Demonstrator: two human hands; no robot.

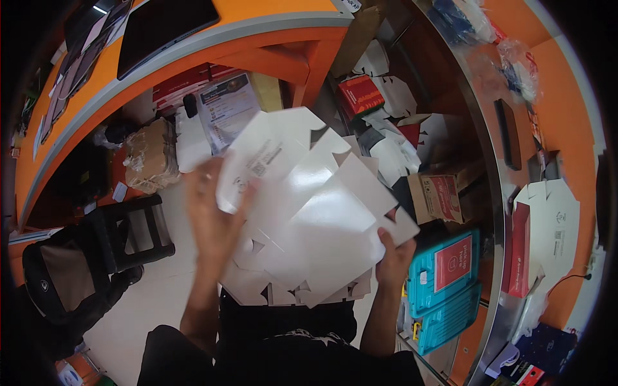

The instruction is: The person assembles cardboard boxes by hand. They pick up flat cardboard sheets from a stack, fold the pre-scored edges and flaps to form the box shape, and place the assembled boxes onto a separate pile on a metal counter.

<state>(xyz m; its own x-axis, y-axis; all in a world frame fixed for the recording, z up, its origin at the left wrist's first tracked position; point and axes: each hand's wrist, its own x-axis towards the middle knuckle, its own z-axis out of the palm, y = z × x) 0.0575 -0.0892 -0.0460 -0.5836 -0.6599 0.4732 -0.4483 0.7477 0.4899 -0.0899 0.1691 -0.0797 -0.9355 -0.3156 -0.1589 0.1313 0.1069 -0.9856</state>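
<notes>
From my far seat I see white cartons (325,222) lying flat over the lap (257,314), right hand (394,259) pinching their right edge, left hand (215,215) blurred at left edge, its grip I cannot tell.

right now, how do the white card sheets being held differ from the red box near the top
The white card sheets are pale and glossy; the red box is mostly red. The sheets are flat, notched and overlapping; the box is block-shaped. The sheets are held; the box sits apart. Both carry printing.
</notes>
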